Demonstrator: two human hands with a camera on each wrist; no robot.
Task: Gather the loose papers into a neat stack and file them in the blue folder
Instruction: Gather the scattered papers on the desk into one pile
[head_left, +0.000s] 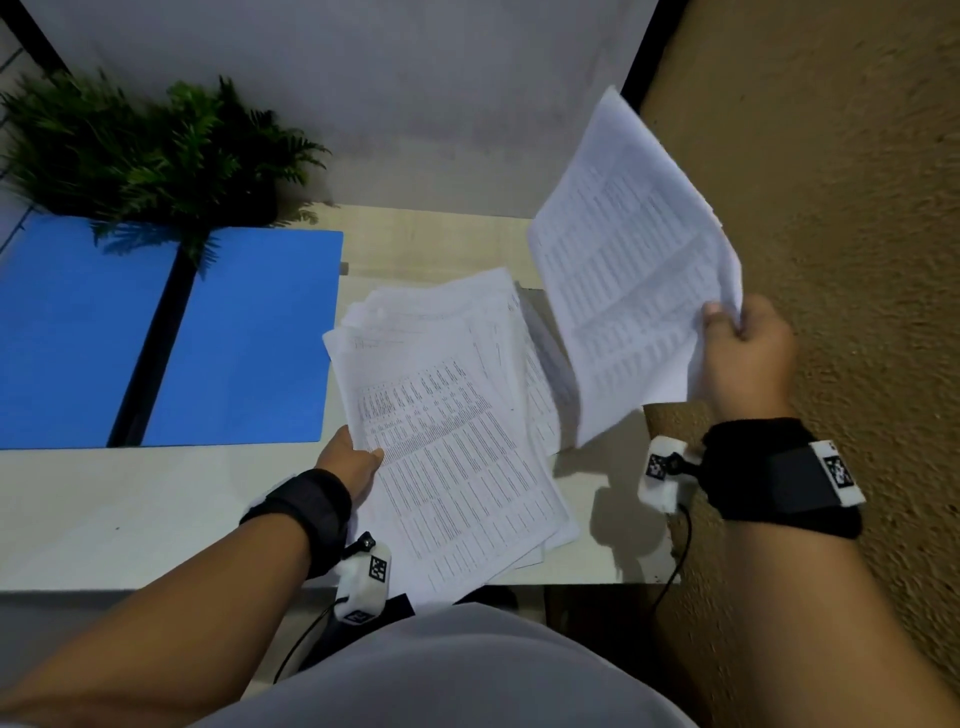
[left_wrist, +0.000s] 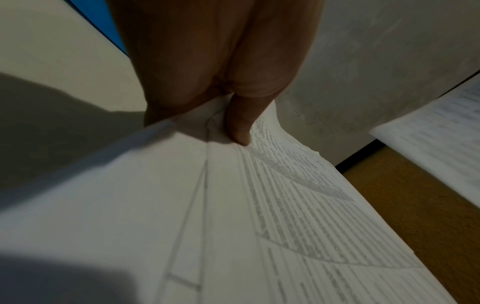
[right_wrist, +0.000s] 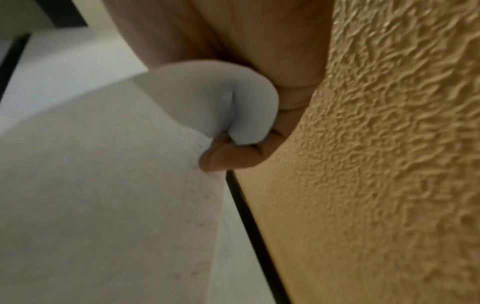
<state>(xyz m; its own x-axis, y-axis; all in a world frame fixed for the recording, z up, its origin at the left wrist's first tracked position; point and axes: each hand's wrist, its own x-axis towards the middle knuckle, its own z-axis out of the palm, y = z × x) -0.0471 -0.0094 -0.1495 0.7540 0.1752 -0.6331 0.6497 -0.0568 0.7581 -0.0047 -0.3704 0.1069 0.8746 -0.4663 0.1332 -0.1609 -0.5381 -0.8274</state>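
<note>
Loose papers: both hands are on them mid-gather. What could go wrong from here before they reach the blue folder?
1. The right hand pinches the raised sheets by one curled corner only; they could slip or crease.
2. The pile under the left hand is fanned and overhangs the table edge, so sheets might slide off.
3. The plant overhangs the open blue folder and may snag papers.
</note>
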